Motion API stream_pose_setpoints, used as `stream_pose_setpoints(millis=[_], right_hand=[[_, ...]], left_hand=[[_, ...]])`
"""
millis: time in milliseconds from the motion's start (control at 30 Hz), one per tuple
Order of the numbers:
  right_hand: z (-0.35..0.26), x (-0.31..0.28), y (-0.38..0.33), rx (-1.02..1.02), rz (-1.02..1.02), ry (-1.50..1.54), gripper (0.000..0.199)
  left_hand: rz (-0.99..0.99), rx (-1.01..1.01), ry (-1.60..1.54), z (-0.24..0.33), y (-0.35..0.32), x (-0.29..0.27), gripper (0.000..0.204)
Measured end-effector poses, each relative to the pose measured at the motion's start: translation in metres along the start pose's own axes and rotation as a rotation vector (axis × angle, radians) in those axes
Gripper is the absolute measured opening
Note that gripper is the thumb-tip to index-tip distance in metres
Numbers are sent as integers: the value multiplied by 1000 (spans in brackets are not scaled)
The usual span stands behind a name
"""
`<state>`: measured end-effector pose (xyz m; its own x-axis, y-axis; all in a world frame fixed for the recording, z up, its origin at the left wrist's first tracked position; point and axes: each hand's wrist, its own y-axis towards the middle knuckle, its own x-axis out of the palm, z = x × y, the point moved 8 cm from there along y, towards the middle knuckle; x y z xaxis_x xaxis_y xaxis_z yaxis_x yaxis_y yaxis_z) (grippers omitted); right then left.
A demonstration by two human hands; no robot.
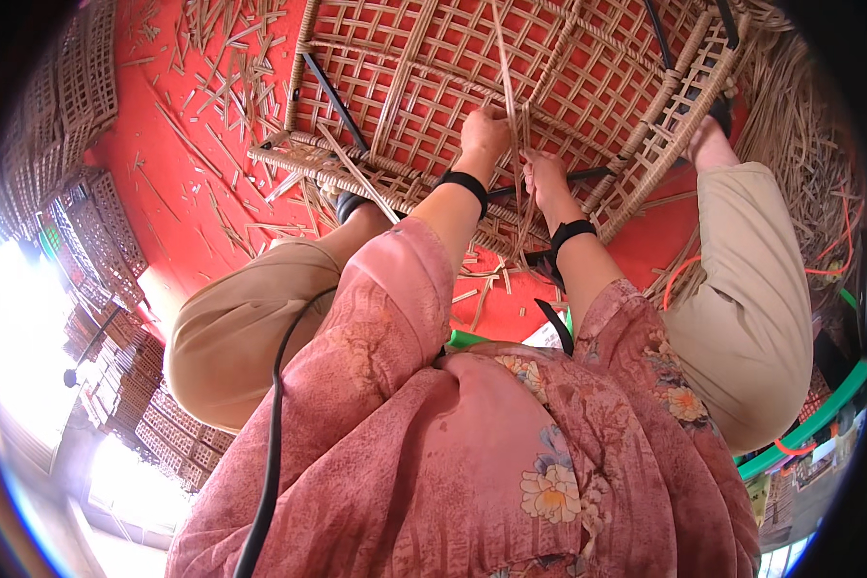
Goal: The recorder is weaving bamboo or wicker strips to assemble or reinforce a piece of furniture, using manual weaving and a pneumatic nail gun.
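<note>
A large woven rattan panel (433,101) with an open lattice lies before me, with a raised rim along its near and right sides. My left hand (486,135) is closed with its fingers at the lattice, close to the middle rib; what it grips is hidden by the hand. A long pale rattan strip (507,72) runs from the upper edge of the view down between my hands. Just right of it, my right hand (546,177) is closed in a pinch on the strip, a little nearer to me than the left.
Black metal bars (333,101) brace the panel. Cut rattan scraps (223,116) litter the red floor (154,212). Long loose strands (785,116) heap at the far right. Stacked woven pieces (87,77) stand at the left. A black cable (275,424) hangs down my left side.
</note>
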<state>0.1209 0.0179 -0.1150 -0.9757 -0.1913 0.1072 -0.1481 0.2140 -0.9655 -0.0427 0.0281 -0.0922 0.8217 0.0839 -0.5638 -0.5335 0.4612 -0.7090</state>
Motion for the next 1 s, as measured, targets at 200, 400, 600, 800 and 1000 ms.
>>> stream_pose_setpoints(millis=[200, 400, 600, 800, 1000], right_hand=[[13, -6, 31, 15, 152, -95, 18], [10, -13, 51, -298, 175, -324, 20], [21, -8, 33, -81, 114, 54, 20], [2, 5, 1, -49, -100, -49, 19], [-11, 3, -25, -21, -104, -79, 19]], left_hand=[[10, -55, 75, 17, -11, 8, 26], [270, -55, 159, 25, -25, 8, 33], [91, 16, -110, 1, -11, 21, 36], [-35, 47, -277, -4, -6, 21, 32], [-121, 244, -165, -12, 13, 29, 32]])
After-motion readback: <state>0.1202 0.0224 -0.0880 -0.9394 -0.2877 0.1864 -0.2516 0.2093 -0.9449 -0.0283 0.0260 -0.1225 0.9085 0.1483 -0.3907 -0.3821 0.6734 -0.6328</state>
